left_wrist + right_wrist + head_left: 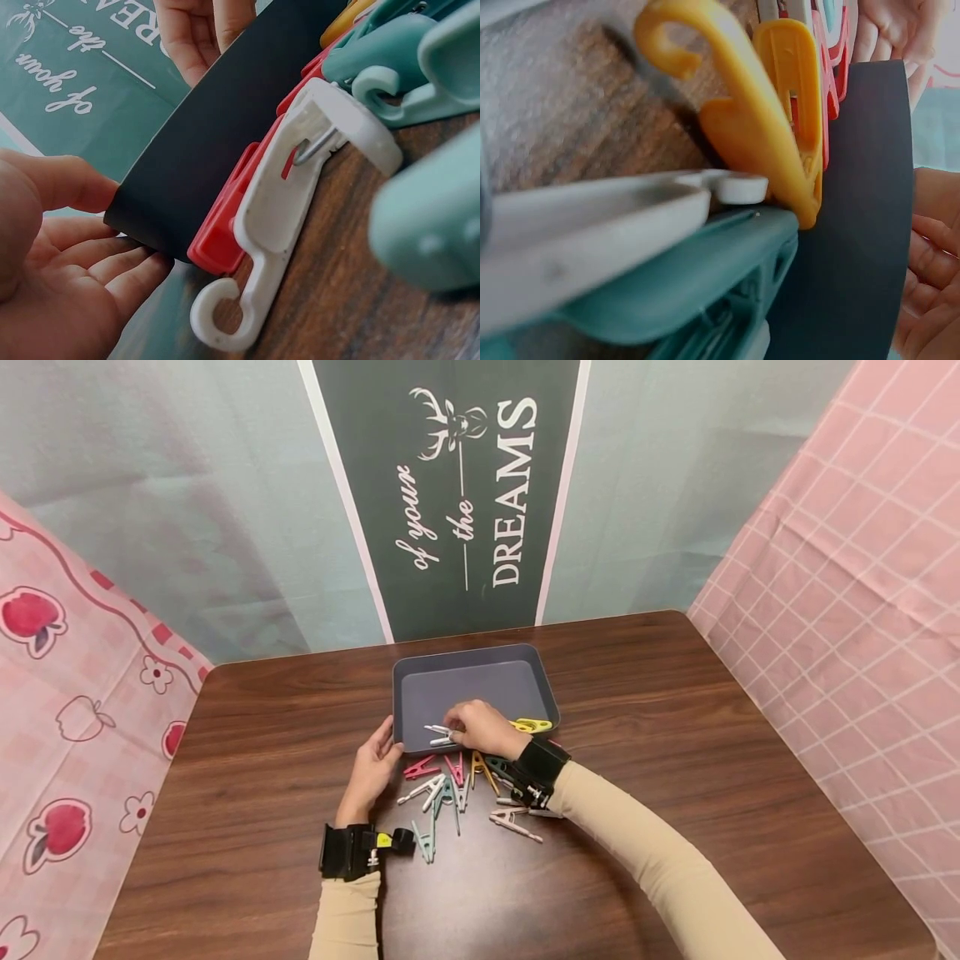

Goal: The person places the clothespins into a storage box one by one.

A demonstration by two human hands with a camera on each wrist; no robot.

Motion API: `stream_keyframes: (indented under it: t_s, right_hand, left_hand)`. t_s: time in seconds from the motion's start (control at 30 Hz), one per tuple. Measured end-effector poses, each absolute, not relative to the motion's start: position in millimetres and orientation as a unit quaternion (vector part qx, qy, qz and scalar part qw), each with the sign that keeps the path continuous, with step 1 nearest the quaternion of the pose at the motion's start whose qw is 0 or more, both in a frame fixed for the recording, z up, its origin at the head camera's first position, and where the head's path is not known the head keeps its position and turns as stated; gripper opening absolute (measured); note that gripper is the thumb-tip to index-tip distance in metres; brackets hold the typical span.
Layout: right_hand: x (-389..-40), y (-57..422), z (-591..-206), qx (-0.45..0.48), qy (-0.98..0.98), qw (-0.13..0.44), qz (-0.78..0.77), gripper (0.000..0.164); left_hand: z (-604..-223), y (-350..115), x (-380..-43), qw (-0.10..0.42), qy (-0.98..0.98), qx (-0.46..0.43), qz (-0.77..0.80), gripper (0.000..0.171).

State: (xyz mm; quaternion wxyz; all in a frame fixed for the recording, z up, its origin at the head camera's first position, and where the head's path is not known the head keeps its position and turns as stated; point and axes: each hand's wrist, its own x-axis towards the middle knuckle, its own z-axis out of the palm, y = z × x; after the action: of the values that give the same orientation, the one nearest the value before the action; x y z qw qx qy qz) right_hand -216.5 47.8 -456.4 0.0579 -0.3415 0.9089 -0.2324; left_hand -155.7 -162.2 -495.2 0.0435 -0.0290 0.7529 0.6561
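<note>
A dark grey tray [472, 656] lies on the table. My left hand [372, 768] grips its front left corner; in the left wrist view the thumb is at the rim and the fingers are underneath. Inside the tray, my right hand [483, 728] pinches a white clothespin [441, 741] low over the tray floor near the front wall. A yellow clothespin [534, 725] shows beside the right wrist, partly hidden. In front of the tray lie red [420, 768], white [274, 202], orange [769, 112] and teal [697, 277] clothespins.
The brown wooden table [637, 793] extends around the tray. A light teal clothespin [424, 842] and a pale pink one [517, 825] lie nearest the table's front. Patterned cloths hang at the back and on both sides.
</note>
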Motion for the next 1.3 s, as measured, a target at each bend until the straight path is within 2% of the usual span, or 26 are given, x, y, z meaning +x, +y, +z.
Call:
stream_keyframes:
  t_s: [0.43,0.73,1.03,1.3]
  right_hand:
    - [-201,40,-448,-0.363,0.901,0.056,-0.229,0.02]
    - [-192,37,-444,-0.39,0.894,0.026,-0.217,0.017]
    - [-181,30,-438,-0.401,0.888,0.053,-0.22,0.02]
    - [-166,22,-440,-0.463,0.866,0.013,-0.189,0.014]
  left_hand:
    - [-496,-162,-154,0.038,0.75,-0.024,0.66,0.059]
    - [-496,-163,-153,0.045,0.739,-0.018,0.672,0.059]
    - [-496,-163,-154,0.041,0.749,-0.019,0.661,0.059]
    - [-497,-164,-154,0.039,0.75,-0.017,0.66,0.059]
